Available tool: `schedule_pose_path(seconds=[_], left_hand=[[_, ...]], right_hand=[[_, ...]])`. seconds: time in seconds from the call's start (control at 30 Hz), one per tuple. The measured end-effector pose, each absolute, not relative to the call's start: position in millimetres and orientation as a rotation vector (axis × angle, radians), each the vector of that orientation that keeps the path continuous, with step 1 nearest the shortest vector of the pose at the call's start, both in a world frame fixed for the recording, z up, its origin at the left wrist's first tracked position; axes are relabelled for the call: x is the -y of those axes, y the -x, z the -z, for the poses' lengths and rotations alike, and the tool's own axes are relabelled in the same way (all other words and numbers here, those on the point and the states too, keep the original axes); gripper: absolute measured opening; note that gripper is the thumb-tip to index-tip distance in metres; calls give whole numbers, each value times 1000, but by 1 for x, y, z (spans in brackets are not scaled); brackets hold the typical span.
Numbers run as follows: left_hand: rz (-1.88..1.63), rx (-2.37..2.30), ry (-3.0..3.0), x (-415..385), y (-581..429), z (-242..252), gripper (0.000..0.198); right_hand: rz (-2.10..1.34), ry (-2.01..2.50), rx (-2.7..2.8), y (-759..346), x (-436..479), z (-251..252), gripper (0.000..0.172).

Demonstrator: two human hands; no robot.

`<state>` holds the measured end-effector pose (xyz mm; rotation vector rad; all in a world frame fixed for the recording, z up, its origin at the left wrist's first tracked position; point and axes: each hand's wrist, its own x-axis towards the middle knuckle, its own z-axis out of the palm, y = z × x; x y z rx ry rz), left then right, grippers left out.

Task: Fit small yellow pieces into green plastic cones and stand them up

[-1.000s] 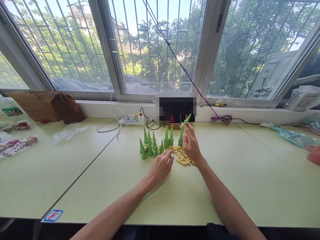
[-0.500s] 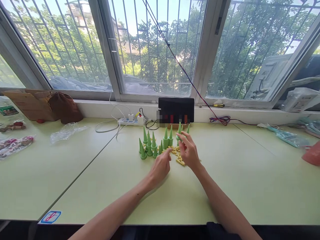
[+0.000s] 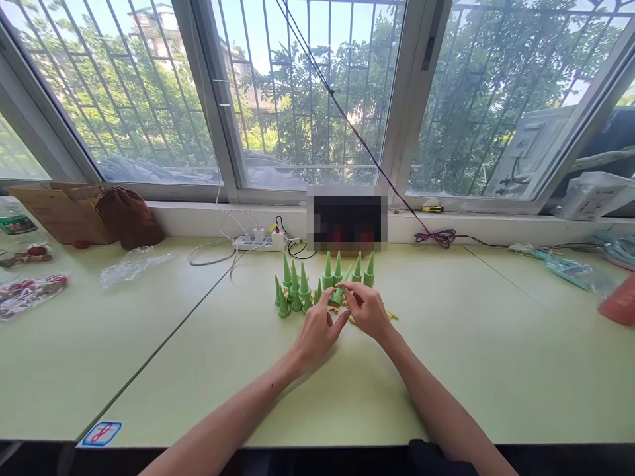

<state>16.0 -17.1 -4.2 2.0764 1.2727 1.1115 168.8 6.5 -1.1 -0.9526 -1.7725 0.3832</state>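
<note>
A tilted green cone [image 3: 338, 295], its wide base toward me, is between my two hands. My right hand [image 3: 368, 309] pinches it from the right with thumb and fingers. On the other side, my left hand [image 3: 318, 330] has its index finger against the base and its thumb below. Several green cones [image 3: 294, 291] stand upright to the left of my hands. Behind the hands are other upright cones [image 3: 327, 270], with more of them [image 3: 369, 270] farther right. Small yellow pieces [image 3: 391, 315] lie on the table, partly hidden under my hands.
Behind the cones, a dark screen [image 3: 347, 221], partly blurred, leans at the sill. A white power strip [image 3: 260, 242] with cables lies left of it. A brown bag [image 3: 129, 217], a cardboard box [image 3: 62, 213] and clear plastic [image 3: 133, 263] occupy the left side of the pale green table [image 3: 471, 370].
My right hand has come down and left from the standing cones with one green cone in it. My left hand has shifted slightly and its fingers have spread around the base.
</note>
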Motion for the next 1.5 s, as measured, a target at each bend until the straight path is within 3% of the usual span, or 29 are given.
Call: schedule_pose_path(seconds=[0.57,0.9,1.5], left_hand=[[-1179,-1336,-2012,11,-12,3,37],[-1279,-1291,-1952,16,-13,-2,36],[-1206,-1203,-1988,17,-14,5,36]], right_hand=[[-360,951,1709,-167,-3,-1,36],[-320,1176,1981,-163,-16,18,18],[-318,1349,2199,-160,-9,18,18]])
